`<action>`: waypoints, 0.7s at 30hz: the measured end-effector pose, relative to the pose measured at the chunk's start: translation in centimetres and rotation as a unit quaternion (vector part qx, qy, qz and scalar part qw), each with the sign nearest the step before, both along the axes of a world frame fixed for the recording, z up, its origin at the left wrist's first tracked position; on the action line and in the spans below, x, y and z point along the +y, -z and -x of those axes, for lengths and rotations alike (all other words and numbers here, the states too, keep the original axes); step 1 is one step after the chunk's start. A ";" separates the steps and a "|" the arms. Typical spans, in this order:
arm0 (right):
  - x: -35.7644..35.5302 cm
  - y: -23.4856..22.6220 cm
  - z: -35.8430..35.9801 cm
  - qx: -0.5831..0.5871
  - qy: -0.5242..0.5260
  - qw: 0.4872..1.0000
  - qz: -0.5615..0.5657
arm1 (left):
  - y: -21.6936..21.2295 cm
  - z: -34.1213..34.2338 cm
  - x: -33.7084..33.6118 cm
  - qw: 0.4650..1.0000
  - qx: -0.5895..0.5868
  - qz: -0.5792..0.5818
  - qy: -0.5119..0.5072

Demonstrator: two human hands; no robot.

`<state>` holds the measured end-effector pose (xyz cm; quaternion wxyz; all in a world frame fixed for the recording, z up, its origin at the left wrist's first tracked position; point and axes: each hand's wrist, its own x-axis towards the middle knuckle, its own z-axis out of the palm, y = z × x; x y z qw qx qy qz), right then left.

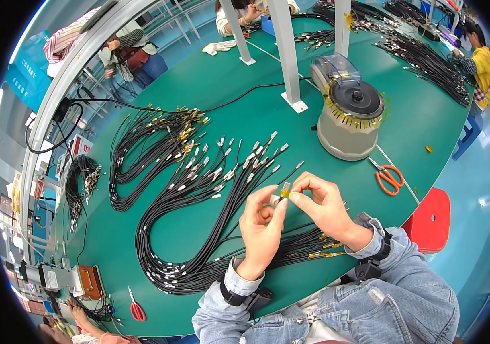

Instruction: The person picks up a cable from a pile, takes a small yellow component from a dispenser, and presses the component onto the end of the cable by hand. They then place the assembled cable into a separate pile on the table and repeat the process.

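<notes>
Both hands meet over the green table, around a small metal cable connector [286, 186] with yellow tape [283, 193] on it. My left hand [260, 232] pinches the connector's lower end between thumb and fingers. From the right, my right hand [326, 209] closes its thumb and forefinger at the taped part; the exact contact is partly hidden by the fingertips. Beneath and to the left of my hands lies a curved bundle of black cables [156, 229] with silver connector ends. More cable ends with yellow tape [325, 252] lie under my right forearm.
A round tape dispenser [348, 123] with yellow strips around its top stands beyond my right hand. Orange-handled scissors [390, 179] lie right of it, red-handled scissors [136, 309] at near left. Another cable bundle [122, 172] lies far left. A white metal post [287, 63] rises from the table.
</notes>
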<state>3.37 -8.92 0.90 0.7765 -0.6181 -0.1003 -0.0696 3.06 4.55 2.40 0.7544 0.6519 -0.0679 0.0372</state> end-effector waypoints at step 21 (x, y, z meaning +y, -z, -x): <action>0.2 -0.3 0.5 -0.029 0.016 0.999 0.005 | 1.3 -0.1 0.2 0.981 -0.113 -0.149 -0.052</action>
